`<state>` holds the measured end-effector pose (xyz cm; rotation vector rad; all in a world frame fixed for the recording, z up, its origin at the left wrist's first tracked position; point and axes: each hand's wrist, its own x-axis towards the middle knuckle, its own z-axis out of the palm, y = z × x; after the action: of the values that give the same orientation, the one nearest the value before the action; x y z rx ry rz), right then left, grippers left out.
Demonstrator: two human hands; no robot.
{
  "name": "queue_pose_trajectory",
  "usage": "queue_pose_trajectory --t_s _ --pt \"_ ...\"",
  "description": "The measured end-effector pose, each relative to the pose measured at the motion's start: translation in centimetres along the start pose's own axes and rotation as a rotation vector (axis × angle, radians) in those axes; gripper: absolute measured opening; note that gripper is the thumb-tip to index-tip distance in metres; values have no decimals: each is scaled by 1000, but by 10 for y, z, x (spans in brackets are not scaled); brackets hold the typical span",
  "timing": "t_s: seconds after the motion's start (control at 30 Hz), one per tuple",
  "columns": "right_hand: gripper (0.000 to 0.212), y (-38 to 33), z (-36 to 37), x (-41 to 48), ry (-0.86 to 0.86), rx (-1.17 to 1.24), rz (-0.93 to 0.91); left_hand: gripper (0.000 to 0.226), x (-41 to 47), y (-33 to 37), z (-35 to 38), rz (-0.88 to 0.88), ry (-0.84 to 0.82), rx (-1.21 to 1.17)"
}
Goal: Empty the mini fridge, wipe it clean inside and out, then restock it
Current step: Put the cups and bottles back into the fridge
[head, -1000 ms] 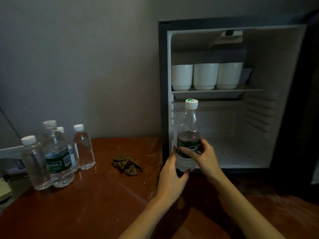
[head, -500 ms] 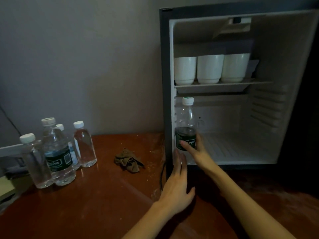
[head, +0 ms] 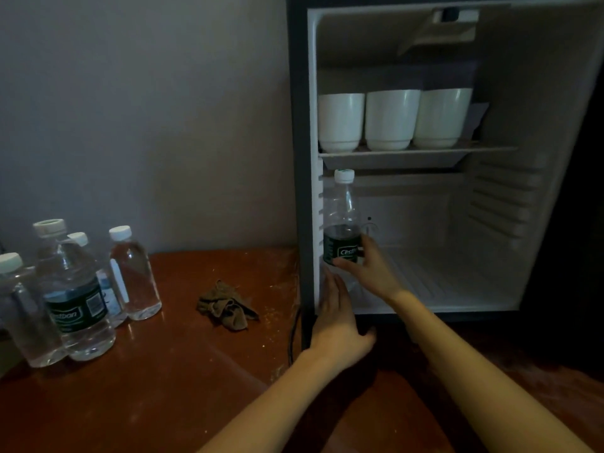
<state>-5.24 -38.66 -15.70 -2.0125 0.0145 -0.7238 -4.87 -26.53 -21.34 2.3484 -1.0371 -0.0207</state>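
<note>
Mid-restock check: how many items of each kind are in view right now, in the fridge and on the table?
Water bottles on the table: 4
Water bottle in the fridge: 1
White cups on the shelf: 3
Brown cloth: 1
Total: 9

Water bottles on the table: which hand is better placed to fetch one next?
Probably left. The left hand grips nothing and is nearer the water bottles on the table; the right hand grips the labelled bottle inside the mini fridge.
</note>
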Motion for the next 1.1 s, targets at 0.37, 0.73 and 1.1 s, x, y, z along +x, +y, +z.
queue_pose_trajectory --t_s 0.37,0.73,1.1 --pt "78 31 6 64 85 -33 79 109 72 -6 5 -105 -2 -61" --pt "82 32 13 76 113 6 192 96 61 -6 8 0 10 -81" --pt "8 -71 96 -69 425 114 -340 35 -151 -120 -83 -121 696 -168"
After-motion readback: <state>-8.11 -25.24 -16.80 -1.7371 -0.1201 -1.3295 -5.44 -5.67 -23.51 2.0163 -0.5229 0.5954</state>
